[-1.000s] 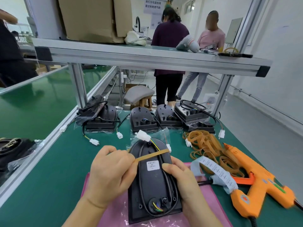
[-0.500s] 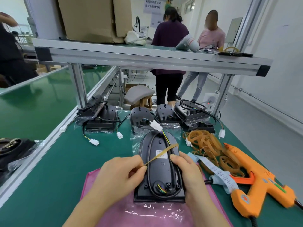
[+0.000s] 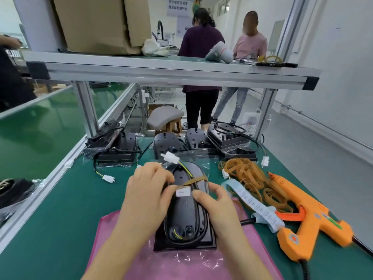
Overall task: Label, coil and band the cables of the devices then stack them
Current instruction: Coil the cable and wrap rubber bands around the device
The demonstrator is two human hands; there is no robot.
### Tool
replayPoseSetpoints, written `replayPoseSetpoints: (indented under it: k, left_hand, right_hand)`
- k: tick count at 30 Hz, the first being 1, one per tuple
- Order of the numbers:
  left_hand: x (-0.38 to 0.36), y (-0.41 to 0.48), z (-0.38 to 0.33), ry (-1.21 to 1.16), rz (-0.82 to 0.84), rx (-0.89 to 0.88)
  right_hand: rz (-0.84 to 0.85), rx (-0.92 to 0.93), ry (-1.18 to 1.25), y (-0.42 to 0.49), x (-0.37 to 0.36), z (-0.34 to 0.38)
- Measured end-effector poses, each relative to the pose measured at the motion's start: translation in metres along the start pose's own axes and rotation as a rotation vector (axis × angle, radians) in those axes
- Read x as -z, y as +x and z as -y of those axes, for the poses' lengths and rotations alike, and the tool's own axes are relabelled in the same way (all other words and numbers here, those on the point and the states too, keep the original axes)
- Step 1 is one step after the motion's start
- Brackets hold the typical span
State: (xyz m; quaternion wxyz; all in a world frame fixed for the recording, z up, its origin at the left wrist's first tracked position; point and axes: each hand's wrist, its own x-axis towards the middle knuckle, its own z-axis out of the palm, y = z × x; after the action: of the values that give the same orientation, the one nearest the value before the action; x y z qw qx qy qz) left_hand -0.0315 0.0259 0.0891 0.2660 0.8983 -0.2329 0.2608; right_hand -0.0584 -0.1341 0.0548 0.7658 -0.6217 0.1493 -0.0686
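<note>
A black device [image 3: 185,215] lies on a pink sheet [image 3: 113,229] in front of me, its black cable coiled on top and a white label [image 3: 183,193] stuck on its back. A white connector [image 3: 171,158] on yellow-green wire sticks out past its far end. A tan rubber band [image 3: 196,180] stretches across the device's far part. My left hand [image 3: 147,190] pinches the band's left end. My right hand [image 3: 214,201] grips the device's right side at the band's other end.
Several black devices [image 3: 230,136] with cables stand in a row at the back of the green table [image 3: 60,219]. A heap of rubber bands [image 3: 248,174], a label strip [image 3: 254,205] and an orange glue gun [image 3: 308,219] lie to the right. Two people stand beyond the shelf frame [image 3: 161,73].
The device has slid away from me and my hands moved forward with it. The band has gone from mid-body toward the far end, and my left hand now reaches further over the device.
</note>
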Motion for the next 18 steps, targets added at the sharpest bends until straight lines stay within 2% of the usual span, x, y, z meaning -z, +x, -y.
replayPoseSetpoints:
  k: [3,8,15,18]
  left_hand:
    - [-0.008,0.011,-0.006,0.087,0.096,-0.101]
    - [-0.019,0.021,-0.003,0.316,0.289,-0.049]
    - [-0.014,0.019,0.001,0.034,0.302,-0.042]
    - [-0.012,0.015,0.002,0.022,0.243,-0.010]
  right_hand:
    - [-0.008,0.024,-0.062,-0.001,-0.003,-0.007]
    - [-0.040,0.095,-0.122,0.001,-0.003,-0.016]
    - [-0.030,0.136,-0.208,0.003,-0.002,-0.017]
    - [-0.029,0.128,-0.210,0.004,-0.001,-0.018]
